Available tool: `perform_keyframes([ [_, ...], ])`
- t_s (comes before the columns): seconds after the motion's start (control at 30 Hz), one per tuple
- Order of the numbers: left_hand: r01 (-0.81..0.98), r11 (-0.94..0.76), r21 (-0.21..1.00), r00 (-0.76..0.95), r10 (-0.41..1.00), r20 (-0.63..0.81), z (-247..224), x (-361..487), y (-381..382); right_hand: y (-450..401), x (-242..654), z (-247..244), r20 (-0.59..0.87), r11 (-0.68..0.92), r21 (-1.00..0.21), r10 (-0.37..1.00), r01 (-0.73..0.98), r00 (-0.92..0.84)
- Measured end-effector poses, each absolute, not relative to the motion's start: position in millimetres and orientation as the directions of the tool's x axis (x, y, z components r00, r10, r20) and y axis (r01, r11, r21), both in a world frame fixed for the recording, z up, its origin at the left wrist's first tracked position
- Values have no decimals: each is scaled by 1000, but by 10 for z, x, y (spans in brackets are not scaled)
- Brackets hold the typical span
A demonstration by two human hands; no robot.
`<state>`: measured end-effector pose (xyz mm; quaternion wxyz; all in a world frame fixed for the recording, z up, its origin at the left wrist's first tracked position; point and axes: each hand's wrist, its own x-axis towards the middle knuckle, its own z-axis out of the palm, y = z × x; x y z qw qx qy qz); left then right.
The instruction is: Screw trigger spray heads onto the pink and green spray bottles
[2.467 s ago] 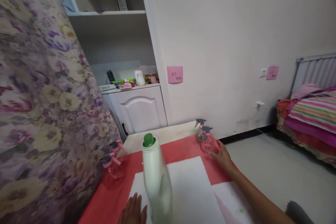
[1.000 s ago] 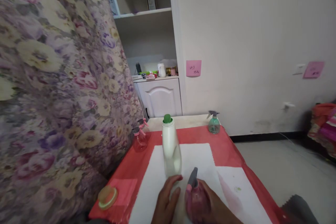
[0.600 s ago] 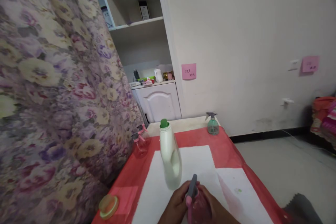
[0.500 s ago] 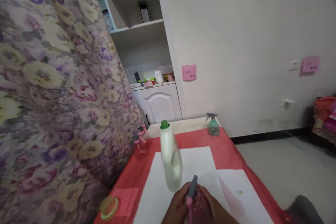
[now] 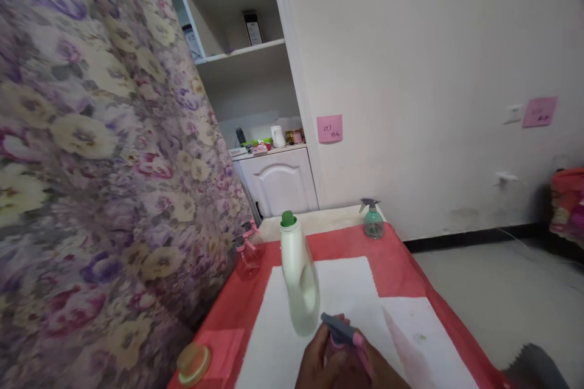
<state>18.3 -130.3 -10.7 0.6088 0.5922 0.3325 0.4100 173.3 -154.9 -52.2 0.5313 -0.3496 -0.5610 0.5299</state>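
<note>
A pink see-through spray bottle (image 5: 352, 374) is between my hands at the bottom of the view, with a grey and pink trigger head (image 5: 340, 329) on top. My left hand (image 5: 314, 360) is closed around the neck area from the left. From the right, my right hand (image 5: 381, 368) grips the head near its pink trigger. Parts of the fingers and the lower bottle are hidden. Just beyond them a pale green jug (image 5: 298, 282) with a moulded handle stands on white paper (image 5: 347, 276). Something green (image 5: 288, 217) shows at its mouth.
On the red tablecloth (image 5: 340, 237) two pink spray bottles (image 5: 249, 258) stand at the left, by the floral curtain (image 5: 137, 194). A green spray bottle (image 5: 373, 225) stands at the far right corner. A round yellowish lid (image 5: 194, 363) lies at the near left.
The grey trigger head has turned, its nozzle swinging from pointing away to pointing left. My hands have shifted their grip around it. The view has moved slightly.
</note>
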Motion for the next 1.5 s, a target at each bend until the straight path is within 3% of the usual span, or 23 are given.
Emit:
perform_keyframes([
  [0.1,-83,-60,995,455,886,91,-99,154,-1313,-1559,1747,-506,228,200,-968,954,-154,-194],
  [0.3,-70,-160,985,195,966,170,-106,329,-1327,-1631,1778,-411,219,199,-974,954,-111,-204],
  [0.5,-66,-165,984,446,877,177,42,222,-1355,-1637,1770,-451,235,224,-972,947,-74,-217],
  [0.57,-40,-160,986,458,874,161,72,207,-1369,-1626,1786,-469,244,238,-970,943,-52,-228],
  [0.8,-8,-120,993,157,980,120,33,412,-1464,-1625,1767,-436,297,246,-948,913,-202,-279],
  [1.03,-2,-148,989,404,905,136,175,267,-1516,-1619,1731,-656,319,276,-941,915,-194,-245],
  [1.13,-12,-128,992,291,948,125,95,319,-1511,-1612,1756,-750,285,268,-958,932,-103,-226],
  [1.3,-64,-149,987,96,983,155,-28,464,-1509,-1609,1789,-687,291,267,-956,916,-121,-278],
  [1.5,-36,-100,994,362,926,106,77,307,-1478,-1638,1759,-502,275,257,-961,930,-104,-243],
])
